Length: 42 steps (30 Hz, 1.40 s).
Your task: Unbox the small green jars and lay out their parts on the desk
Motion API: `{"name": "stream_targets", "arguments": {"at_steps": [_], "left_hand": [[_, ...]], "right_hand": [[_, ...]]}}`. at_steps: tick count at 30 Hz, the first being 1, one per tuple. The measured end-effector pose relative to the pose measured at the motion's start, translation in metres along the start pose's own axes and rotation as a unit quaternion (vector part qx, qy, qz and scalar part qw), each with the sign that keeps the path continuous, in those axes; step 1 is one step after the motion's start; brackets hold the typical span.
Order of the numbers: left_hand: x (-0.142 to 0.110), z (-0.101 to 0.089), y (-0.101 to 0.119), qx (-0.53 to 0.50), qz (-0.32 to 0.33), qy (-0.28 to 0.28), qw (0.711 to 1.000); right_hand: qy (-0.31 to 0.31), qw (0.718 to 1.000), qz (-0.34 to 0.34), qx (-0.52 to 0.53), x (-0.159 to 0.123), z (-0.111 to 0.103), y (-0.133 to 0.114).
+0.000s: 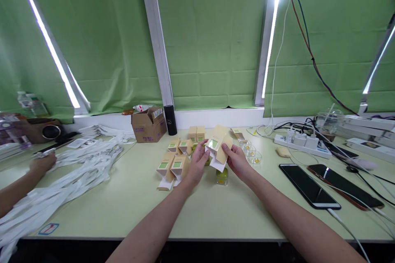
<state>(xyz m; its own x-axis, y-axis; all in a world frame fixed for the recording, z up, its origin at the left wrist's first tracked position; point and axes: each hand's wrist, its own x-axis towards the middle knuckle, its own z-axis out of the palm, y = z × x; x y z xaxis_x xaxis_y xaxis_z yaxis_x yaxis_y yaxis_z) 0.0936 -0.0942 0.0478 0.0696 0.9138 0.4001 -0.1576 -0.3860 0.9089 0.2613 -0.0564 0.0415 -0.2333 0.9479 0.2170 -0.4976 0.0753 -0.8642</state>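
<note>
Both my hands hold one small tan carton (218, 146) with a green label and an open white flap, lifted a little above the table. My left hand (197, 163) grips its left side. My right hand (237, 161) pinches its right side. Right below the carton a small green jar (221, 176) stands on the pale table (129, 197). Several more tan cartons (173, 165) lie and stand just left of and behind my hands. A few clear little cups (251, 152) sit to the right of my right hand.
A brown cardboard box (149, 124) and a black cylinder (170, 120) stand at the back. White strips (61, 176) cover the left, where another person's hand (41, 163) rests. Two phones (310, 187), a power strip (300, 141) and cables lie on the right.
</note>
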Motion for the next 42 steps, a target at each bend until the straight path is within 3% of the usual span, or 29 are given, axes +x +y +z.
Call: {"name": "stream_targets", "arguments": {"at_steps": [9,16,24,28,30,35,38,42], "left_hand": [[0.012,-0.01,-0.013,0.014,-0.016,0.082,0.996],[0.014,-0.007,-0.009,0.025,-0.012,0.081,0.996],[0.016,-0.007,-0.012,0.028,0.011,0.047,0.998],[0.015,-0.008,-0.01,0.002,0.028,0.064,0.998],[0.016,-0.01,-0.01,0.008,0.045,0.082,0.996],[0.018,-0.011,-0.013,0.056,0.102,0.107,0.987],[0.017,-0.011,-0.013,0.071,0.11,0.103,0.986],[0.015,-0.012,-0.008,0.115,0.136,0.093,0.979]], "right_hand": [[0.078,0.996,-0.022,-0.027,0.007,-0.008,0.006],[0.104,0.989,-0.061,-0.09,0.009,-0.01,0.007],[0.069,0.977,-0.121,-0.161,0.0,0.0,-0.001],[0.019,0.972,-0.166,-0.165,-0.002,0.0,0.0],[0.012,0.964,-0.185,-0.19,-0.003,-0.001,0.003],[0.077,0.936,-0.228,-0.259,-0.008,0.001,0.003],[0.073,0.922,-0.27,-0.27,-0.015,0.006,-0.003],[0.064,0.875,-0.35,-0.328,-0.02,0.01,-0.008]]}}
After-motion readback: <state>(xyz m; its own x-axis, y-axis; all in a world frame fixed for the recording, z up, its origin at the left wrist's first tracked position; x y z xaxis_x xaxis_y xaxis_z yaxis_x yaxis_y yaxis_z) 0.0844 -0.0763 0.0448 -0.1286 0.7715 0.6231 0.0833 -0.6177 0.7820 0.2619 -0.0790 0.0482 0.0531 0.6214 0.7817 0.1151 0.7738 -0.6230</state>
